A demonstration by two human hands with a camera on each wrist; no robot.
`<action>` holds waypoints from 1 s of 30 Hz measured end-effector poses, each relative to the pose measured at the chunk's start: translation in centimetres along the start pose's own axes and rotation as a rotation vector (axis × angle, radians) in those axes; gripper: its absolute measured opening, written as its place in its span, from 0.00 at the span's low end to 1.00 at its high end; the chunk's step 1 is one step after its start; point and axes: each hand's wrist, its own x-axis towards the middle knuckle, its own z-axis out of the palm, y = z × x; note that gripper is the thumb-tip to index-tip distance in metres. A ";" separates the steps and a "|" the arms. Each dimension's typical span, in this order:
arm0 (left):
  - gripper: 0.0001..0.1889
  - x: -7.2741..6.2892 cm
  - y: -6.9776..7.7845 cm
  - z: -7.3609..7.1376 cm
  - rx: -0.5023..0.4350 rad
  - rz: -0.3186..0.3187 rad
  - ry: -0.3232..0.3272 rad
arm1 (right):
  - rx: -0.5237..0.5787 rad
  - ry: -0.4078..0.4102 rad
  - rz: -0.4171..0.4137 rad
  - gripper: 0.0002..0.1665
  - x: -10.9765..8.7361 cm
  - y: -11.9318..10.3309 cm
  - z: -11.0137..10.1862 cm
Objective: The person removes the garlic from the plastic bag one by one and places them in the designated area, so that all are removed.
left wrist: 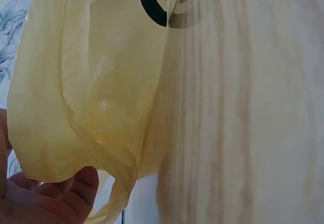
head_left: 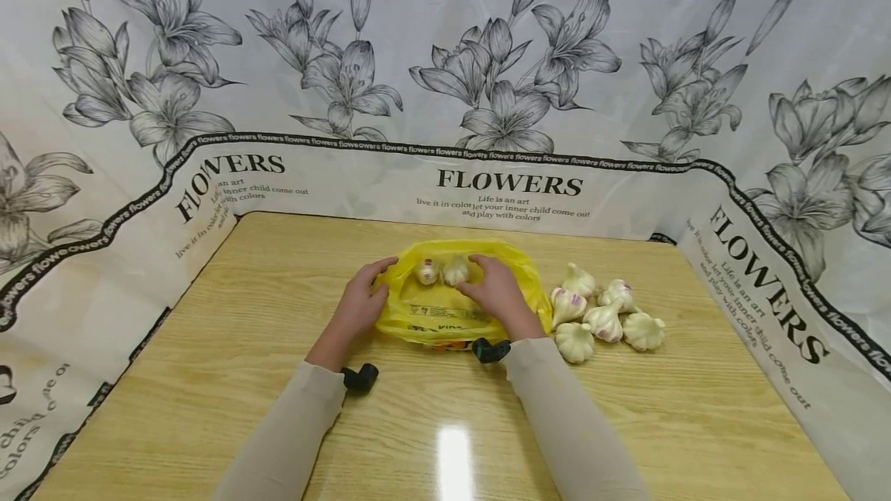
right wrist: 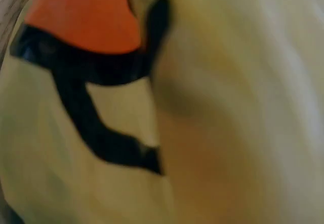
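A yellow plastic bag [head_left: 431,300] lies with its mouth spread wide on the table. My left hand [head_left: 358,300] holds the left edge of that mouth; in the left wrist view its fingers [left wrist: 83,188] are bent at the bag's lower edge. Inside the bag sit two garlic bulbs, one garlic bulb [head_left: 428,271] to the left and another garlic bulb [head_left: 455,270] beside it. My right hand [head_left: 503,292] reaches in from the right, thumb and fingers curled about the right-hand bulb. In the right wrist view the printed bag [right wrist: 121,107] fills the picture and hides the hand.
Right of the bag, several loose garlic bulbs [head_left: 604,323] lie in a cluster close to my right forearm. The wooden table [head_left: 230,346] extends to both sides and toward me. A white flower-printed curtain [head_left: 390,176] encloses the back and sides.
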 end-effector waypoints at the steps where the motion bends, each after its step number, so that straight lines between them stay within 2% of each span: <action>1: 0.25 0.0 0.0 0.0 -0.001 -0.001 -0.001 | 0.000 0.001 -0.001 0.40 0.1 0.0 0.1; 10: 0.24 0.1 0.0 0.0 0.000 -0.001 0.002 | 0.011 0.016 -0.013 0.41 0.9 -0.2 0.5; 22: 0.24 -0.1 0.3 0.1 -0.003 -0.013 -0.004 | 0.002 -0.019 -0.004 0.44 1.7 0.1 1.2; 30: 0.24 0.0 0.1 0.1 0.006 -0.011 -0.008 | 0.010 -0.009 -0.030 0.40 1.8 0.1 1.3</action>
